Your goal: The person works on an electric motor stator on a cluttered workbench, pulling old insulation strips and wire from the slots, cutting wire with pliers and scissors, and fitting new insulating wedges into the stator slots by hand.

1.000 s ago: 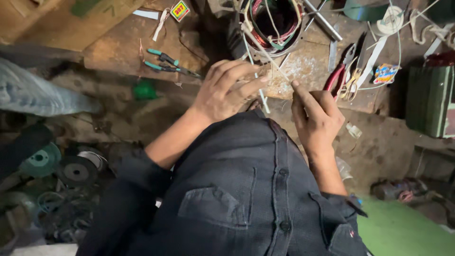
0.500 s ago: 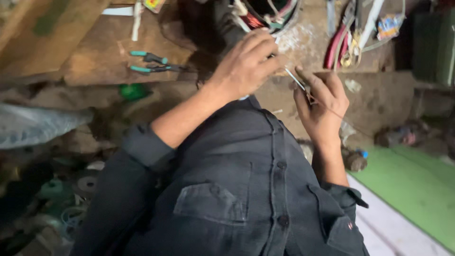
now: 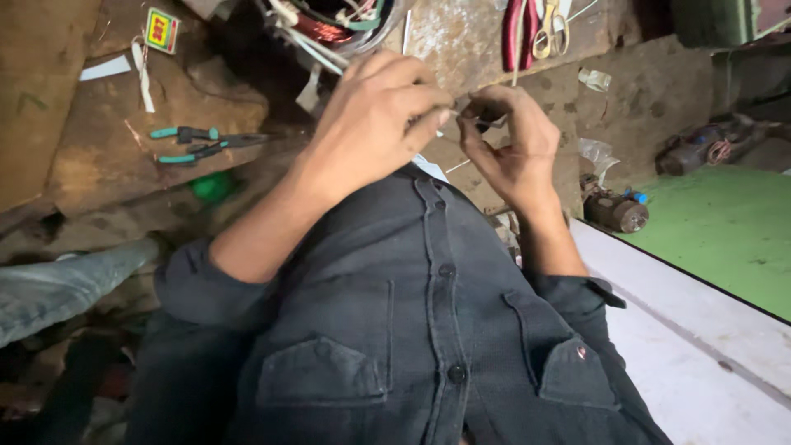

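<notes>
The person is holding both hands close together, just above the front of a dark shirt (image 3: 412, 330). The left hand (image 3: 375, 124) is curling over, with its fingers bunched together and pinching a thin pale wire (image 3: 455, 109). The right hand (image 3: 515, 144) is sitting just beside it, and its fingertips are pressing together on the same small spot, where something tiny and dark is hiding. It is too small to tell what that bit is. The wire is sitting right between the two hands, and it seems to be running up toward the motor coil (image 3: 329, 25) with its copper windings and pale leads at the top. Because the wire is so thin, it may be slipping out of the fingers if the pinch is getting loose. A hard pull may be bending or snapping it, or tugging on the coil. The sharp end could be poking a fingertip too. Green-handled pliers (image 3: 198, 144) are lying on the worn wooden bench (image 3: 99, 173), well apart from the hands, and red-handled pliers (image 3: 517, 33) are lying nearer.
</notes>
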Demonstrator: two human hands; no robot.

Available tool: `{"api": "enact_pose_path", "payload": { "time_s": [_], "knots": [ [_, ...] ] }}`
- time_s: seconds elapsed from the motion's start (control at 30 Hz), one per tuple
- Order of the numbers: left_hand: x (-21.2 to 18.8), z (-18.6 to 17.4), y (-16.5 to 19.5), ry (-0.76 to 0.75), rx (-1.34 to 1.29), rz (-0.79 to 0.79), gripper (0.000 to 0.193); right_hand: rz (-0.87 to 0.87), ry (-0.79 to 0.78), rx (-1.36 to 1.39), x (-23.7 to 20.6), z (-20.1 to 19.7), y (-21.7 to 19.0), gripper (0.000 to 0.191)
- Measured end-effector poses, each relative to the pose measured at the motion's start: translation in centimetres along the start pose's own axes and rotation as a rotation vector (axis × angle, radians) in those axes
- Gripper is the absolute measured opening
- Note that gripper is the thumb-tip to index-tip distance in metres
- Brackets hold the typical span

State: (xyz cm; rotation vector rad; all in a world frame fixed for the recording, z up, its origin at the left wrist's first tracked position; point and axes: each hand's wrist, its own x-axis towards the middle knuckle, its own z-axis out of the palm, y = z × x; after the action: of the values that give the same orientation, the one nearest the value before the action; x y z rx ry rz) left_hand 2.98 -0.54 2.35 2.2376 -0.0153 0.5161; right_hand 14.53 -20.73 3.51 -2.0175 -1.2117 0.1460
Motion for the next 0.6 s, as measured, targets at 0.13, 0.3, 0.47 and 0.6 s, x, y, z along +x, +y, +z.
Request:
{"api": "enact_pose_path", "payload": {
  "time_s": [0.13, 0.3, 0.47, 0.6],
  "knots": [
    [2.8, 1.3, 1.1, -0.067, 0.019, 0.024, 0.018, -0.041, 0.023, -0.017, 0.4, -0.9, 1.3, 0.039],
    [4.7, 3.3, 2.2, -0.044, -0.014, -0.006, 0.021, -0.115, 0.082, -0.112, 0.0, -2.7, 3.9, 0.036],
    [7.0, 5.1, 3.4, 0.072, -0.099, -0.233, 0.016, 0.018, 0.35, -0.12, -0.4, -4.8, 11.2, 0.013],
    [9.4, 5.9, 2.7, 0.268, -0.024, -0.142, 0.015, 0.286, 0.201, -0.25, 1.2, -3.9, 19.3, 0.012]
  ]
}}
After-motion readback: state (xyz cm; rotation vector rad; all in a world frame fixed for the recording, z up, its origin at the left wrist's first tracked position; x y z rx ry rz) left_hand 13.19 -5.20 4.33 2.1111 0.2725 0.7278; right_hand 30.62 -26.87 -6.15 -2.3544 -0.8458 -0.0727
